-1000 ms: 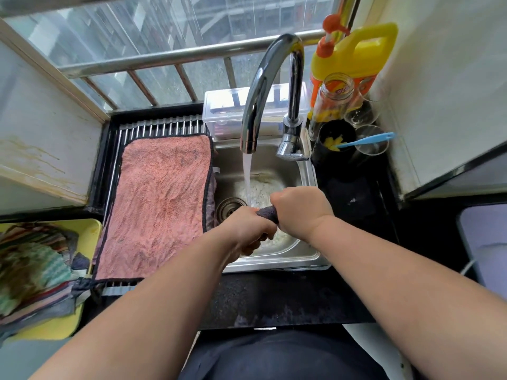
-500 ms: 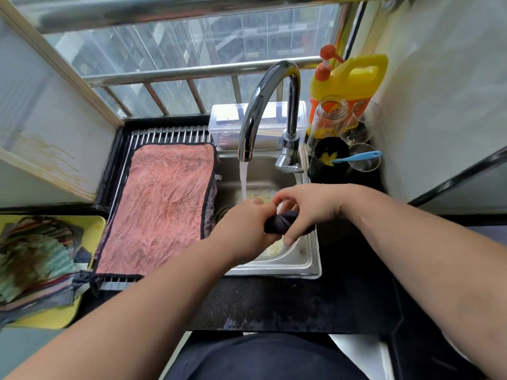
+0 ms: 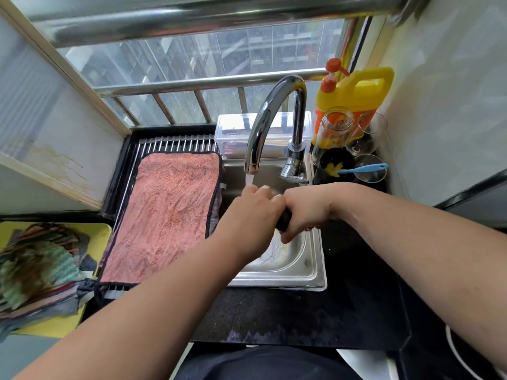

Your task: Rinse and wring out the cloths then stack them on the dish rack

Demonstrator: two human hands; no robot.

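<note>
Dark cloth [image 3: 284,221], gripped between both hands

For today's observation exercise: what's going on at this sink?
A person grips a dark cloth with the left hand and right hand over the sink, apparently wringing it. The tap is running. One pink cloth lies flat on the dish rack; a pile of cloths sits on the yellow tray.

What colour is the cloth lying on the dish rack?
The cloth is pink with dark edging; head view.
</note>
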